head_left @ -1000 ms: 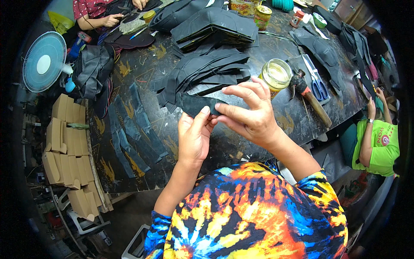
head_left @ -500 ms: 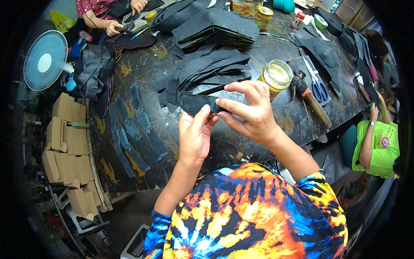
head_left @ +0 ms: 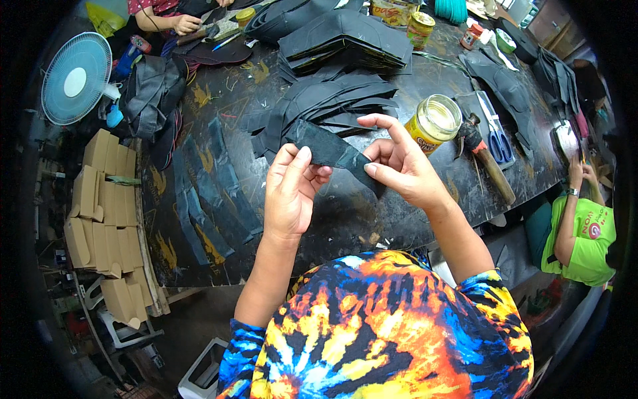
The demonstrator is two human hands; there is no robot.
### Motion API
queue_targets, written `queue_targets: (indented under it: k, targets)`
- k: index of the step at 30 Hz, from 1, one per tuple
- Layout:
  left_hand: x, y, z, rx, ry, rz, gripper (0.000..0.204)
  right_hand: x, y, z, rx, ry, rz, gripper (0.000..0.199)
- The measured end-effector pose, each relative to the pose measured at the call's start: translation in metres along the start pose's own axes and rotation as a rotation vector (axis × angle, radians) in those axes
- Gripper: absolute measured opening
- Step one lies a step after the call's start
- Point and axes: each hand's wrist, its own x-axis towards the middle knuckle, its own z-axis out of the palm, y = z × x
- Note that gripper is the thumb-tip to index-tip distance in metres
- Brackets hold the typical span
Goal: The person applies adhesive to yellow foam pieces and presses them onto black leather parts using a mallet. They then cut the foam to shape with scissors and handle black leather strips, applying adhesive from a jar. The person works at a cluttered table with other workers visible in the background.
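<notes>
A dark leather-like strip [head_left: 332, 147] is stretched between my hands above the table. My left hand [head_left: 290, 189] pinches its left end between thumb and fingers. At the other end, my right hand [head_left: 407, 166] grips it between thumb and index finger, the other fingers raised or curled. Just beyond lies a fanned pile of black cut pieces [head_left: 332, 100]. To the right of my right hand stands an open glass jar [head_left: 435, 122] with pale contents. Several similar dark strips [head_left: 222, 186] lie flat on the table to the left.
Right of the jar lie a wooden-handled hammer [head_left: 492, 169] and blue-handled scissors [head_left: 498, 143]. A taller stack of black pieces [head_left: 345, 40] stands behind. Cardboard boxes [head_left: 109, 239] and a fan [head_left: 76, 78] are at left. Co-workers' hands [head_left: 187, 24] are at far left; another person [head_left: 581, 233] works at right.
The strip has opened out from a folded, shorter look and now slants down to the right. My right hand has moved slightly right, and the view has shifted a little.
</notes>
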Motion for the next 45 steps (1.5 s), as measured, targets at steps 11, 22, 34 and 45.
queue_targets:
  k: [11,22,34,45]
  targets:
    - [-0.005,-0.001,0.004,0.014,0.050,0.023,0.011,-0.001,0.006,-0.006,-0.211,0.063,-0.048,0.061]
    - [-0.007,-0.004,-0.003,0.134,0.072,0.144,0.027,-0.004,0.006,0.009,-0.212,0.016,0.004,0.066]
    - [-0.003,0.121,-0.055,0.597,0.080,0.402,0.061,-0.009,0.014,0.027,-0.186,-0.088,-0.004,0.077]
    - [0.004,0.088,-0.140,1.432,0.595,0.028,0.055,-0.016,0.013,0.019,-0.213,-0.072,0.021,0.074]
